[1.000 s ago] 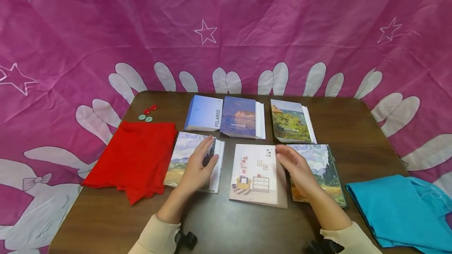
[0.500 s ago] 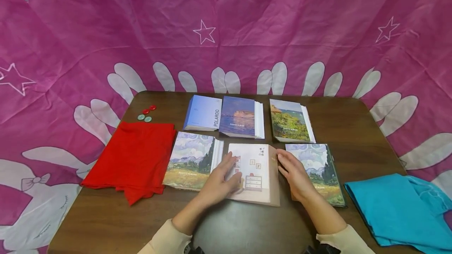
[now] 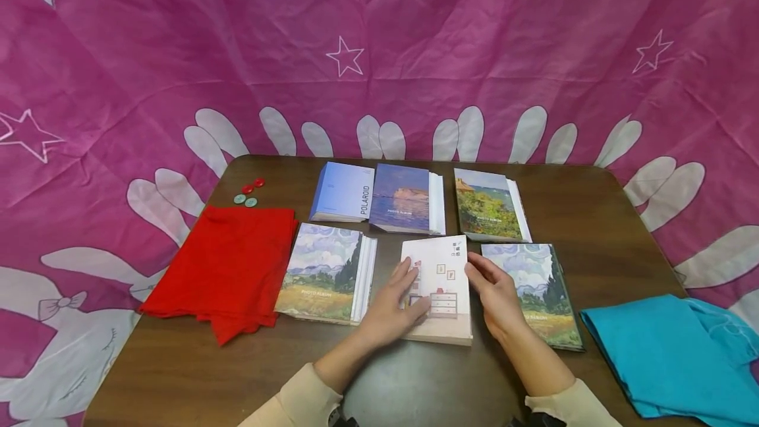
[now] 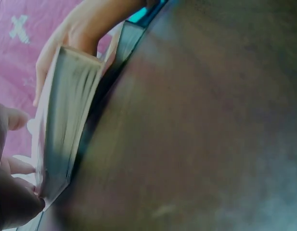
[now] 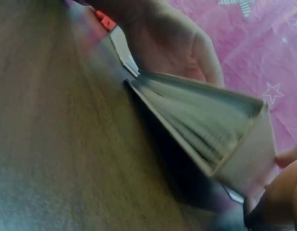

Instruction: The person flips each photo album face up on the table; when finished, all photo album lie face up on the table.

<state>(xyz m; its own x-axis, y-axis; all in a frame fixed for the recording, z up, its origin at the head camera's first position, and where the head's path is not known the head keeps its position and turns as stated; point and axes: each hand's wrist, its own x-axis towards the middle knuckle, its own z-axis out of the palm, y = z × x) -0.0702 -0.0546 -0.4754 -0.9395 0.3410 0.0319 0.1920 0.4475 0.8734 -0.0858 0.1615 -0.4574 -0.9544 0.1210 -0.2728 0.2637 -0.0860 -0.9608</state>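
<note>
A pale photo album with a printed cover of furniture and small picture frames stands between my hands. My left hand holds its left side, the thumb lying over the cover. At the spine on the right side, my right hand grips the album with curled fingers. In the right wrist view the album tilts, its spine side raised above the table with a dark shadow beneath. Its page edges show in the left wrist view. Beside my right hand lies a landscape-painting album; a similar landscape album lies left of my left hand.
Along the back lie a blue Polaroid album, a sea-cliff album and a garden album. A red cloth is at the left, with red buttons and green buttons behind it. A turquoise cloth lies at the right.
My left hand has moved right from the left landscape album onto the pale album. The pale album first slid left, then came back right, and its slanted spine has squared up under the cover.
</note>
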